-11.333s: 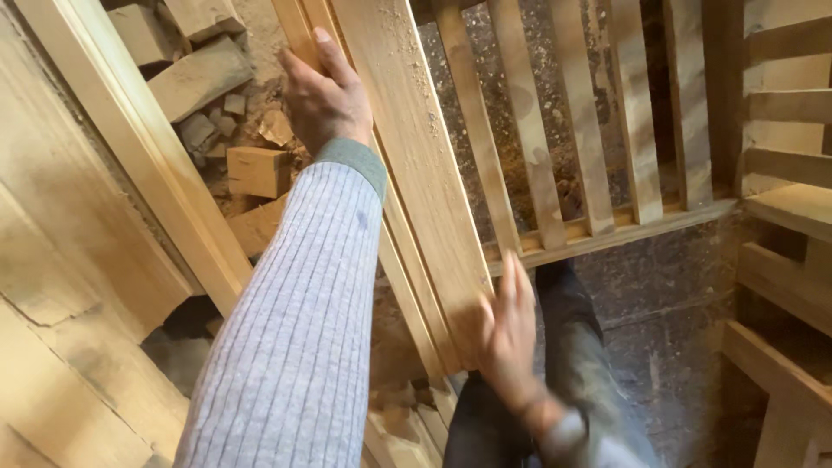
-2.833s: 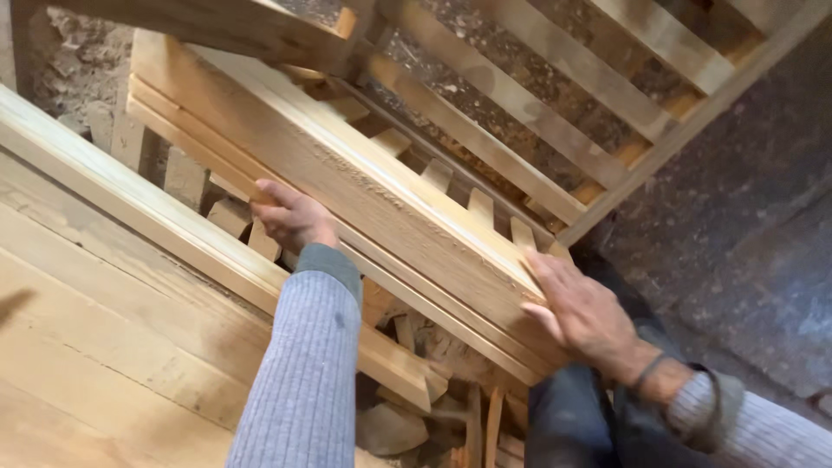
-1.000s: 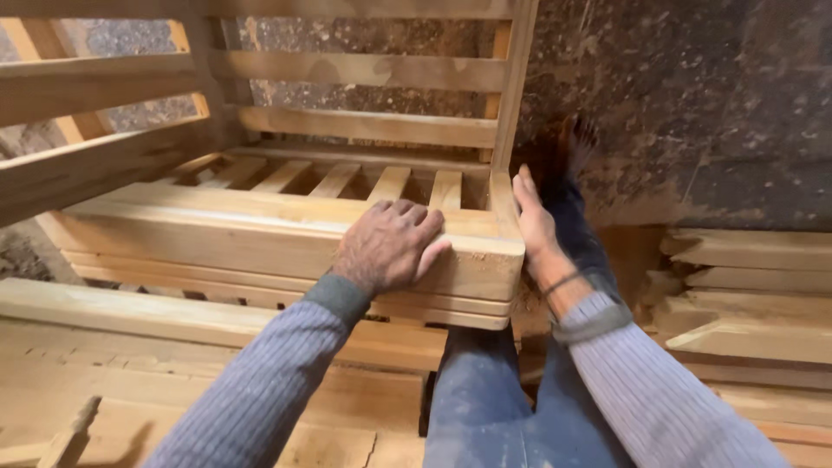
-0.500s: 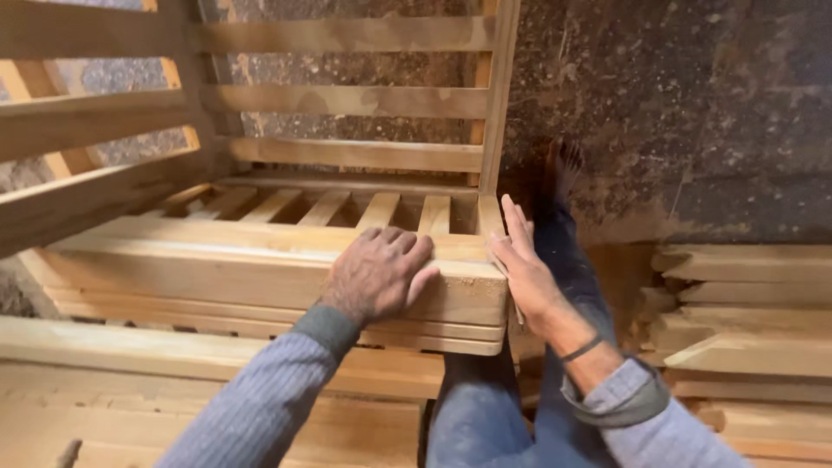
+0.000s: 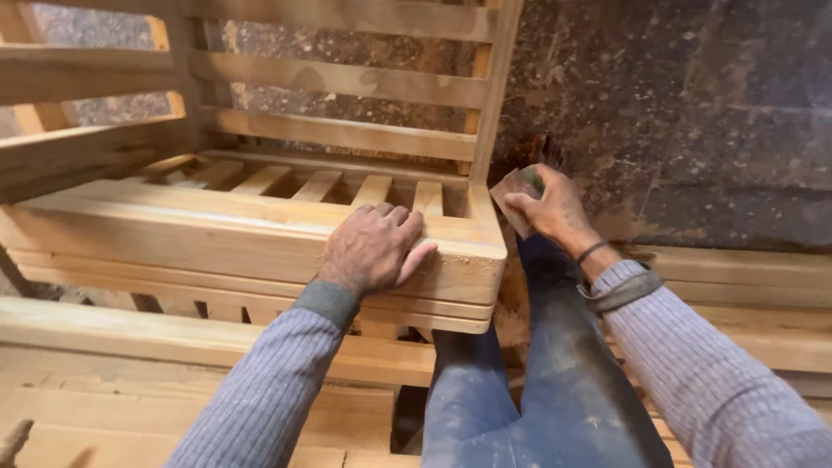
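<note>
On the slatted wooden frame (image 5: 260,230), left hand (image 5: 373,250) rests open, steadying it; right hand (image 5: 555,208) grips a sanding block (image 5: 517,195) at the frame's end. Sanding appears underway; next stroke needs firm bracing.

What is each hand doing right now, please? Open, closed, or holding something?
Left hand: open, resting palm-down on the wooden frame, holding nothing.
Right hand: closed on a small brown sanding piece, beside the frame's end.

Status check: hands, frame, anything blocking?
Left hand flat on wooden frame. Right hand grips sanding pad at frame's corner. Nothing blocking.
</note>
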